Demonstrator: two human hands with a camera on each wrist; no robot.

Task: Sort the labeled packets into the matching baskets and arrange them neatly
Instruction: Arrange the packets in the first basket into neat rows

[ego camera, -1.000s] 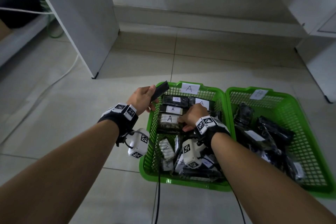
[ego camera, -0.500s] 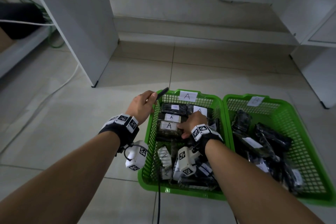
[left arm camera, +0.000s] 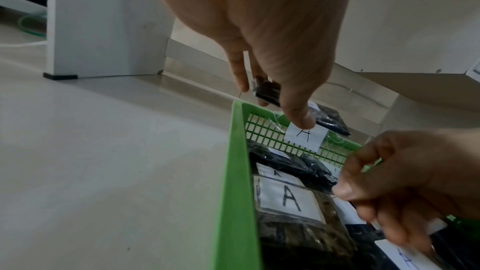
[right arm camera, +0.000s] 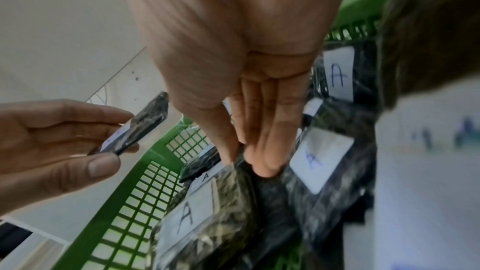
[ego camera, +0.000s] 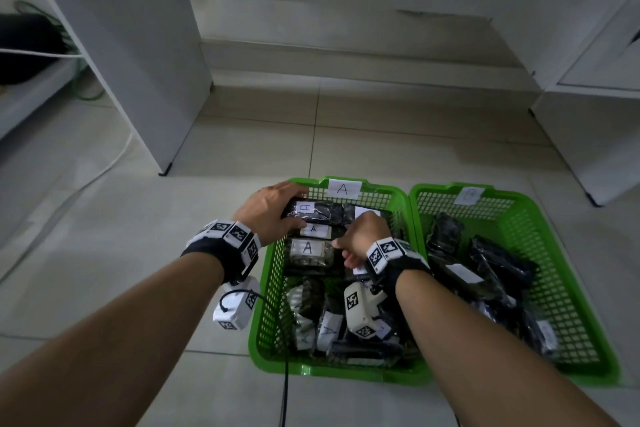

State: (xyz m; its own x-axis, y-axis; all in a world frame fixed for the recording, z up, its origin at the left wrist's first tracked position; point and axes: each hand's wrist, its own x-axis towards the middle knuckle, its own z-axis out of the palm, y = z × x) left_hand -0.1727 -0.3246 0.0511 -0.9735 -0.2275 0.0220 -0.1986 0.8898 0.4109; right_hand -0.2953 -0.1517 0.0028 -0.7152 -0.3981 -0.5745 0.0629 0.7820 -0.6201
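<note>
A dark packet [ego camera: 313, 212] marked "A" is pinched by the left hand [ego camera: 268, 210] at the far left corner of the basket [ego camera: 266, 288] tagged "A". Straight fingers of the right hand [ego camera: 363, 236] are pressed on packets at that basket's middle. A tidy row is formed at its far end; loose "A" packets [ego camera: 325, 326] at its near end remain unarranged. The neighbouring basket's [ego camera: 561, 274] tag cannot be read.

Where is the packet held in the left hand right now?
In the head view, the left hand holds the A-labeled packet at the far-left corner of the A basket, just beyond the row of A packets.
</note>
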